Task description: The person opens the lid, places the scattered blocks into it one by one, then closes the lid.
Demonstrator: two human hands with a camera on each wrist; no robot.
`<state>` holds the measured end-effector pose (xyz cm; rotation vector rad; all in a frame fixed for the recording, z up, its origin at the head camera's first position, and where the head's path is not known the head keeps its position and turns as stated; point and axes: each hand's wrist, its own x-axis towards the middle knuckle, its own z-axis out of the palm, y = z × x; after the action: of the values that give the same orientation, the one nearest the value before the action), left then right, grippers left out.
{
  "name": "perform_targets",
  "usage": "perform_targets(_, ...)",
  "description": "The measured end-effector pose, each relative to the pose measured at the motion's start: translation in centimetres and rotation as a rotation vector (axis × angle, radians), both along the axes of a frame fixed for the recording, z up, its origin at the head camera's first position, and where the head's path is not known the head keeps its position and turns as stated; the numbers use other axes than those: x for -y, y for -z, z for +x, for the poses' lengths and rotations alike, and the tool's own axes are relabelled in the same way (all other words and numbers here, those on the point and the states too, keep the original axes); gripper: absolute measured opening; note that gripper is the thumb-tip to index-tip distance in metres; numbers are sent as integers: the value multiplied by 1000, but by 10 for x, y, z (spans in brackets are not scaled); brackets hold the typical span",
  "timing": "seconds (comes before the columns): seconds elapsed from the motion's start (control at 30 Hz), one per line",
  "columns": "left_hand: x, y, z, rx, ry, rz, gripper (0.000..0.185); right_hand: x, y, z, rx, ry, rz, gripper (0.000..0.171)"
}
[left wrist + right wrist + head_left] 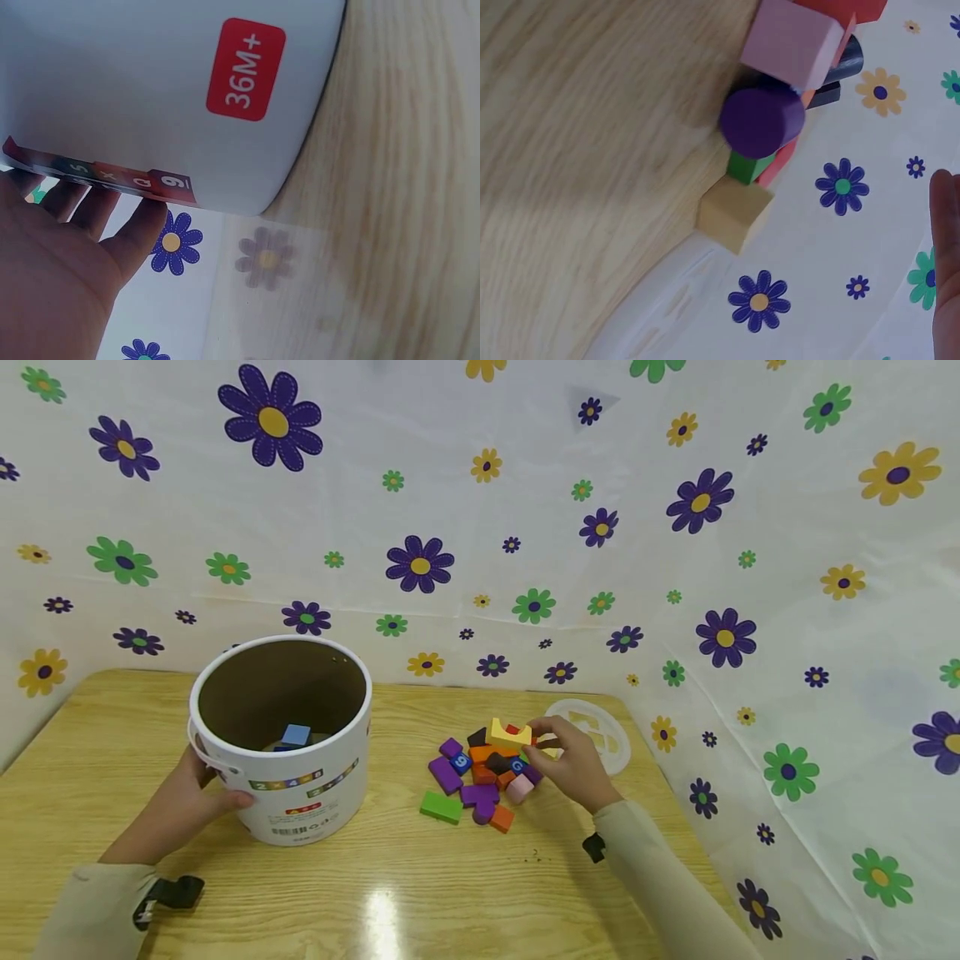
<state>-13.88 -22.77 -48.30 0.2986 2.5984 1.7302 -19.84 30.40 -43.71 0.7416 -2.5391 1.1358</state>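
Observation:
A white bucket (315,793) with printed number strips stands upright on the left, a blue block (296,735) visible inside. My left hand (180,806) holds its near left side, thumb on the front and fingers round the far side; those fingers (139,232) touch the wall in the left wrist view. On the right, my right hand (573,764) pinches a yellow arch-shaped block (510,737) above a pile of coloured blocks. A purple cylinder (761,120) and a pink block (795,45) show in the right wrist view, where the pinched block is out of sight.
Behind the right hand lies a white openwork lid (611,735) on the wooden table (405,877). A green block (441,807) and an orange block (502,819) sit at the pile's near edge. Flower-patterned sheets (450,510) rise at the back and right.

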Motion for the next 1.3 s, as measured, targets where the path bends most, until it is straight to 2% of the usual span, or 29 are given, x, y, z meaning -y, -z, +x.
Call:
perform_targets(0.37,-2,1,2,-52,5,-3,104,30,-13,-7,-105,37,-17,33)
perform_targets(0.53,0,1,1,-45,5,-12,107,42,-17,-10,-156,35,-40,32)
perform_targets(0.73,1,0,-1,-39,8,-2,108,56,-20,-16,-216,13,-83,32)
perform_targets(0.9,-1,0,1,-57,-2,-18,108,68,-23,-17,-216,-16,-109,31)
perform_targets(1.03,0,-1,3,-24,-7,-23,109,76,-28,-18,-220,-53,-125,31)
perform_targets(1.13,0,-1,4,-4,-8,-27,110,82,-32,-19,-233,-65,-122,32)
perform_targets(1.3,0,2,4,-21,-4,-30,108,93,-41,-20,-271,-75,-114,34)
